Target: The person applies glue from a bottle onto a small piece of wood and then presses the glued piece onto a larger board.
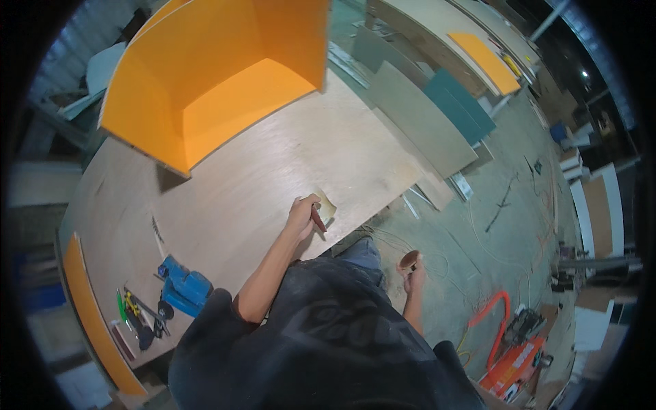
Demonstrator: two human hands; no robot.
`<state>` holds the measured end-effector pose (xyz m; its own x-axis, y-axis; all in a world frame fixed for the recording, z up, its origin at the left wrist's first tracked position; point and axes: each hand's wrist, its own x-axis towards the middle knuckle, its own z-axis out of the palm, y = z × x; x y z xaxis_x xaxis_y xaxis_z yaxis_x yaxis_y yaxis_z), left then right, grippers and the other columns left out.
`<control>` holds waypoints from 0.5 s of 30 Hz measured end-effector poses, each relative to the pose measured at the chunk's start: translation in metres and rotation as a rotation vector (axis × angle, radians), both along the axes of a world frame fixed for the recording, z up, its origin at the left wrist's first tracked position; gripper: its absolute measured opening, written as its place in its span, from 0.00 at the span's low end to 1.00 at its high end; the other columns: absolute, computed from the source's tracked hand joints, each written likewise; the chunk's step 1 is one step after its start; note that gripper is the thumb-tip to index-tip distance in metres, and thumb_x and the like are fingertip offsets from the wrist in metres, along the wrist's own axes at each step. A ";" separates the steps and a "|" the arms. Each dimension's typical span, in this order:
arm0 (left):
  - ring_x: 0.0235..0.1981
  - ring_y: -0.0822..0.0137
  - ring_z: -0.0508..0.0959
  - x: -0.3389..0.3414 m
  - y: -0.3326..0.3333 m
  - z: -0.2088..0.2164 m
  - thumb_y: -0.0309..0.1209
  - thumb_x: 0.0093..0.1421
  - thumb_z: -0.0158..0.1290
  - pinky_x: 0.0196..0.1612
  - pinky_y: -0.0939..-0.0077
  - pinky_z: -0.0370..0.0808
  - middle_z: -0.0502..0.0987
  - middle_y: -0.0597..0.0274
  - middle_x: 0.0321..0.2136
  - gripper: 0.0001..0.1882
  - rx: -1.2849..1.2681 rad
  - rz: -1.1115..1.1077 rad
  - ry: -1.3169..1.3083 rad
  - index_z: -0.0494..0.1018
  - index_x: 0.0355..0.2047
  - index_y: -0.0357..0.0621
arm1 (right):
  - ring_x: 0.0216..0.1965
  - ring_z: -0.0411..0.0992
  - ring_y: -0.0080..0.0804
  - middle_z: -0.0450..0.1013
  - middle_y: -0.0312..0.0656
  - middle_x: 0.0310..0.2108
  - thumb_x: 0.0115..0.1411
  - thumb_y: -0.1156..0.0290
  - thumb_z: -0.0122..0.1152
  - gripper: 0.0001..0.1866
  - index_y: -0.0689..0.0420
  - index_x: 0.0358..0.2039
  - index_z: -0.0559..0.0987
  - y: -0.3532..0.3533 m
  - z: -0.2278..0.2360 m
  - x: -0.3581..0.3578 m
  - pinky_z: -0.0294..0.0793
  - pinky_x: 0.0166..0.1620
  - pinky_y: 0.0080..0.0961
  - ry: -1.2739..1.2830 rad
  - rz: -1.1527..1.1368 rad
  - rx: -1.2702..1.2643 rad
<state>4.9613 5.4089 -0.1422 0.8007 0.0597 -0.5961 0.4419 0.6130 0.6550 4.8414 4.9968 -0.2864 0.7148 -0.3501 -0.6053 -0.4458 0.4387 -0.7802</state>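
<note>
My left hand is over the near right edge of the pale wooden table, its fingers closed on a thin reddish-brown strip. Right beside those fingers is a small curled yellowish piece; whether I hold it too or it lies on the tabletop, I cannot tell. Off the table to the right, above the floor, my right hand grips a small brown round-topped object whose kind is unclear.
An orange open-fronted box stands at the table's far left. A blue power tool and several hand tools lie near left. Panels lean beyond the right edge. An orange-red machine with a hose and cables is on the floor.
</note>
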 end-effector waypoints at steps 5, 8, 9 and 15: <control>0.22 0.69 0.71 -0.010 0.020 -0.031 0.30 0.59 0.52 0.26 0.68 0.73 0.70 0.63 0.21 0.08 0.172 -0.146 0.110 0.71 0.24 0.40 | 0.42 0.79 0.48 0.74 0.49 0.50 0.72 0.41 0.38 0.34 0.59 0.59 0.68 0.027 0.089 0.077 0.81 0.41 0.37 -0.186 0.210 0.296; 0.24 0.67 0.73 -0.018 0.028 -0.051 0.31 0.59 0.52 0.25 0.66 0.72 0.72 0.59 0.23 0.09 0.355 -0.042 0.156 0.72 0.28 0.37 | 0.43 0.79 0.49 0.75 0.48 0.50 0.71 0.38 0.32 0.36 0.57 0.59 0.69 0.073 0.122 0.105 0.81 0.40 0.37 -0.213 0.375 0.330; 0.25 0.67 0.73 -0.021 0.032 -0.053 0.31 0.59 0.52 0.25 0.66 0.73 0.72 0.59 0.24 0.09 0.337 0.003 0.159 0.72 0.30 0.36 | 0.43 0.79 0.49 0.75 0.48 0.50 0.72 0.37 0.31 0.37 0.56 0.60 0.69 0.086 0.123 0.112 0.80 0.40 0.38 -0.209 0.444 0.368; 0.27 0.66 0.74 -0.051 0.068 -0.069 0.31 0.58 0.53 0.26 0.67 0.73 0.73 0.57 0.30 0.12 0.429 0.196 0.177 0.72 0.38 0.34 | 0.41 0.80 0.49 0.76 0.50 0.49 0.72 0.37 0.27 0.38 0.58 0.61 0.68 0.187 0.103 0.130 0.83 0.37 0.37 0.019 0.781 0.620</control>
